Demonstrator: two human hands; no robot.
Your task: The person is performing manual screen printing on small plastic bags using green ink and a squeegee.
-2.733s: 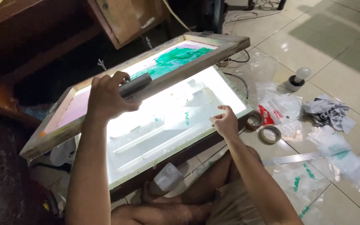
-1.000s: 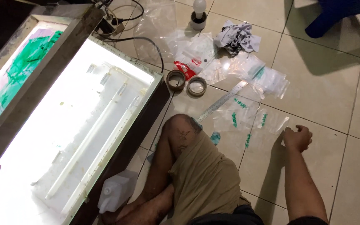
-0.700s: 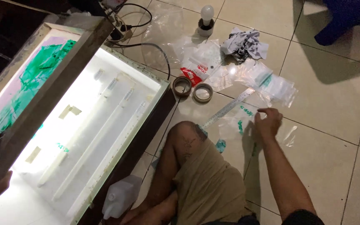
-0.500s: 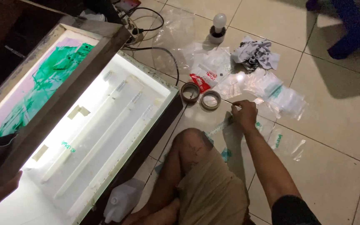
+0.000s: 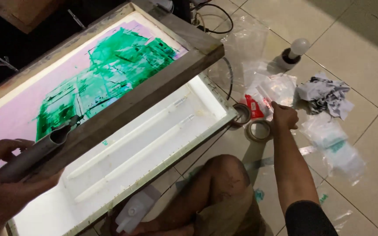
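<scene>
The right hand (image 5: 284, 116) has travelled across the floor (image 5: 372, 57): a second ago it was pressed on the tiles well out to the person's right, then it slid over the printed clear bags toward the tape rolls, and now it has closed on a clear bag (image 5: 270, 89) just beyond the tape rolls (image 5: 259, 130). The reach for a bag looks finished, and the bag is lifted a little off the pile. The frame (image 5: 110, 87) with its green-stained mesh has stayed tilted up over the light box (image 5: 154, 144) throughout.

The right hand's fingers are curled tight, pinching the near corner of the bag; the rest of the bag hangs toward the red packet (image 5: 253, 107) beside the rolls.

The left hand (image 5: 5, 188) is at the frame's low near edge. Its fingers (image 5: 9, 144) are half curled around a grey pipe (image 5: 36, 153) that lies against the frame's wooden bar, the thumb over the top; it seems to prop frame and pipe together, though how firmly cannot be told.

Past the rolls lie crumpled paper (image 5: 324, 94) and a bulb (image 5: 295, 50); more bags (image 5: 337, 148) lie on the far side of the arm from the light box.
</scene>
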